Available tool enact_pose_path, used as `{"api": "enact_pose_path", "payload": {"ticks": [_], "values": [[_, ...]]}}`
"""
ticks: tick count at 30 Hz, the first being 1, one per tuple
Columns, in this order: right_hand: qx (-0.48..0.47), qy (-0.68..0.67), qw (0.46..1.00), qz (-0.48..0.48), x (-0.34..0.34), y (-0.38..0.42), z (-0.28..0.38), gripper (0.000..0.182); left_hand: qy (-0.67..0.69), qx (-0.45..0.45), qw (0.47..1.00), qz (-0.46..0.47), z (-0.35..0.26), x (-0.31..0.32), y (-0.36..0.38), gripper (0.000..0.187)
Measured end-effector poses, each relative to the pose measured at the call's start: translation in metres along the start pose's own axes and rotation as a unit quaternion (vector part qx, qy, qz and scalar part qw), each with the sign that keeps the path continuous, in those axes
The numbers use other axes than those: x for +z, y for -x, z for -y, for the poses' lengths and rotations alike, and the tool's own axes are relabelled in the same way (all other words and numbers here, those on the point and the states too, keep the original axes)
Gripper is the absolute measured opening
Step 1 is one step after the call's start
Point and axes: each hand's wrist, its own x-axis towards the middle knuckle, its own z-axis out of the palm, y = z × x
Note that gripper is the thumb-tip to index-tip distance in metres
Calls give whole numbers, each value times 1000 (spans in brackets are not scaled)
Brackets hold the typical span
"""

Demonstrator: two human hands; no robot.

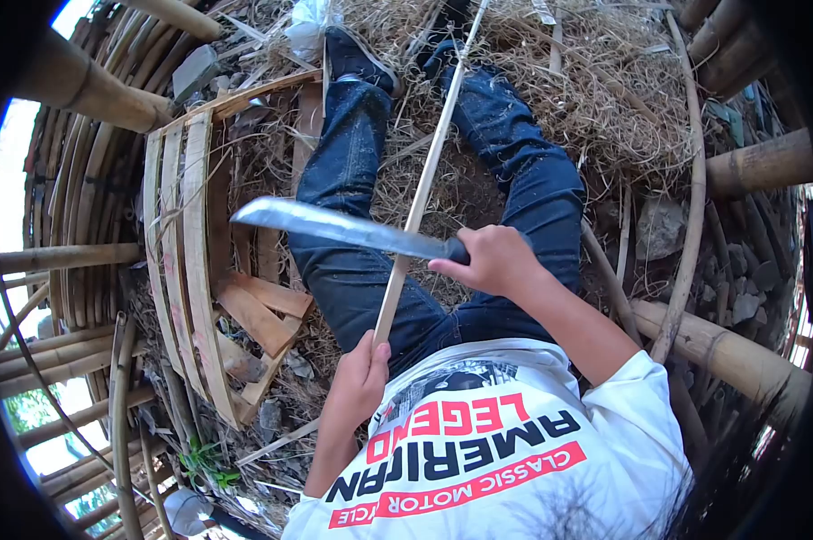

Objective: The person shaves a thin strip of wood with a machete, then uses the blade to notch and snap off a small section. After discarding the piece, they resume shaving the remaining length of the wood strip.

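My left hand is wrapped round the near end of a long pale bamboo strip, close to my waist. The strip runs up between my legs toward my feet. In my right hand is the black handle of a machete, my fingers closed round it. Its broad blade points left and lies across the strip, overlapping it a little above my lap. The blade's far end reaches over my left thigh and looks slightly blurred.
A slatted wooden crate stands to my left, with loose wood pieces in it. Dry shavings cover the ground ahead. Bamboo poles stick in from both sides. Stones lie at right, and a plastic bag lies beyond my foot.
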Motion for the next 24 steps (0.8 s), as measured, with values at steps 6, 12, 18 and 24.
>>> {"api": "enact_pose_path", "payload": {"ticks": [6,12,18,24], "values": [[16,39,998,-36,-7,-30,-34,75,145,-30,988,31,-4,-14,14,21],[131,-10,987,-89,-25,-67,-75,76,220,-51,972,59,-5,-27,29,21],[71,12,996,-53,-21,-41,-18,77,215,-57,971,83,-9,-22,19,21],[-32,58,997,38,-12,-33,2,73,207,-83,972,77,-1,-19,20,21]]}}
